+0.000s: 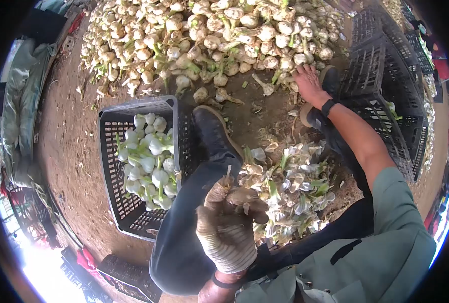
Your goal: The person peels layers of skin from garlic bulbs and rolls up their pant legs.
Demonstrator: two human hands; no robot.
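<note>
My left hand (228, 224), in a soiled, light knitted glove, is raised above my thigh with its fingers curled. A thin, pale tip sticks up between them; what it belongs to is hidden. Reaching forward, my bare right hand (309, 83) touches the near right edge of a large heap of garlic bulbs (214, 35), its fingers stretched out over the bulbs. Trimmed white garlic bulbs (151, 156) with short green stems lie in a black plastic crate (111, 166) left of my leg. Between my legs is a pile of peeled skins and leaves (290, 189).
Stacked black crates (376, 76) stand at the right, beside my right arm. My dark shoe (214, 134) is next to the filled crate. Green sheeting (20, 111) hangs at the far left. Another dark crate (128, 275) lies at the lower left on the brown earth floor.
</note>
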